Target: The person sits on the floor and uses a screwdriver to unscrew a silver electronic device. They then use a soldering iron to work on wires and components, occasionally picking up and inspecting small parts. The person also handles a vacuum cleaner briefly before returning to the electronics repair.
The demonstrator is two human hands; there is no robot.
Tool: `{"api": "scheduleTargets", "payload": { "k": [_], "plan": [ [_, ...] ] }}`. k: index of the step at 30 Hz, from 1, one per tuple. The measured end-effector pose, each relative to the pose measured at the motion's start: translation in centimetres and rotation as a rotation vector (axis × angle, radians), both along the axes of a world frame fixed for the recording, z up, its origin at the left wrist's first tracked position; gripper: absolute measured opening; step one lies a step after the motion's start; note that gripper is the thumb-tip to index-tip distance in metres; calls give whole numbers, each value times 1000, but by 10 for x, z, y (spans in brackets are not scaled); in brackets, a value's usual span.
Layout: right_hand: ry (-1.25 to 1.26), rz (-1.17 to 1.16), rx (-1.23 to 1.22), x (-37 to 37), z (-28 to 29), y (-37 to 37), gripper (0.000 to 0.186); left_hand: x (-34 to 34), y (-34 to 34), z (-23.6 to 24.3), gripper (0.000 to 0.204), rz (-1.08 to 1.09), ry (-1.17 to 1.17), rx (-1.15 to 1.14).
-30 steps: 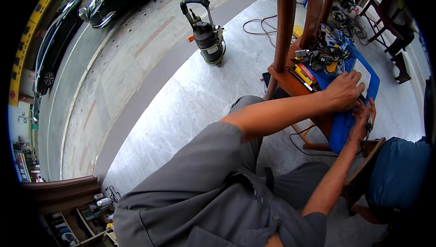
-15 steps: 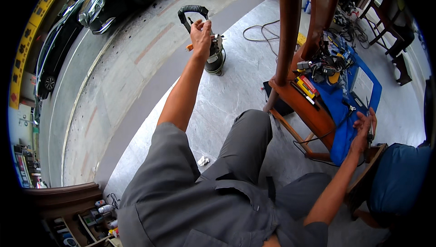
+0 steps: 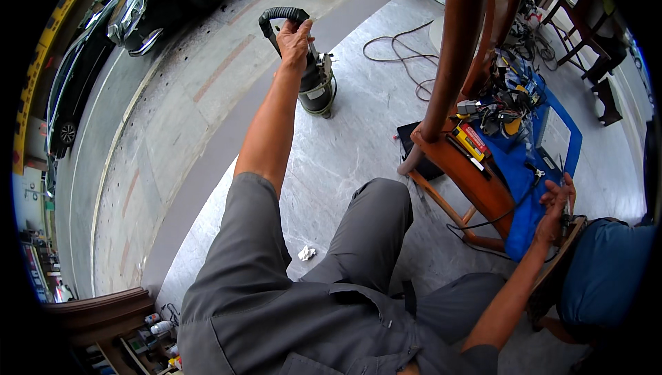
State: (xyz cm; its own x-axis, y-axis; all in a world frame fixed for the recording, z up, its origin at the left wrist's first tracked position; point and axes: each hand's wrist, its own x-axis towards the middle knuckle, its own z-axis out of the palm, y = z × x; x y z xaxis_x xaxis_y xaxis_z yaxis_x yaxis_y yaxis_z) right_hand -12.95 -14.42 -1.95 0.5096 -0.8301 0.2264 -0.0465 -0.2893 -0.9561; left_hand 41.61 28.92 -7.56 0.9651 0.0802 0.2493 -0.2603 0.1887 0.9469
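Note:
A dark cylindrical machine (image 3: pixel 318 96) stands upright on the pale floor, metal fittings at its top. A ribbed black hose (image 3: pixel 281 13) arches over it. My left hand (image 3: pixel 294 42) is raised at the hose, fingers bent and drawn together; what they hold is hidden. At the right, my right hand (image 3: pixel 554 211) has curled fingers round a slim metal tool (image 3: pixel 567 221), only partly visible. That hand is beside the blue cloth (image 3: pixel 527 220) draped over a wooden chair (image 3: pixel 479 185).
A cluster of wires and connectors (image 3: pixel 507 109) lies on the blue cloth, near a red-and-yellow pack (image 3: pixel 472 139). A dark cable (image 3: pixel 396 54) loops across the floor. Crumpled white paper (image 3: pixel 307 253) lies by my leg. A blue-covered seat (image 3: pixel 607 268) is at the right.
My left hand has moved up and slightly left, closer to the arched hose. My right hand has shifted slightly downward with the slim tool. The view has shifted a little.

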Motion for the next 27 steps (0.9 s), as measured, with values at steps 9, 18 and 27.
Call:
{"api": "scheduleTargets", "payload": {
  "k": [9,18,27],
  "plan": [
    [26,-9,4,3,-1,4,61,-6,17,-3,31,39,-62,102],
    [40,12,-24,1,-4,-1,67,9,-19,19,50,215,69,402],
    [44,-29,-21,-1,-2,1,64,20,-1,-3,54,165,-186,684]
  ]
}}
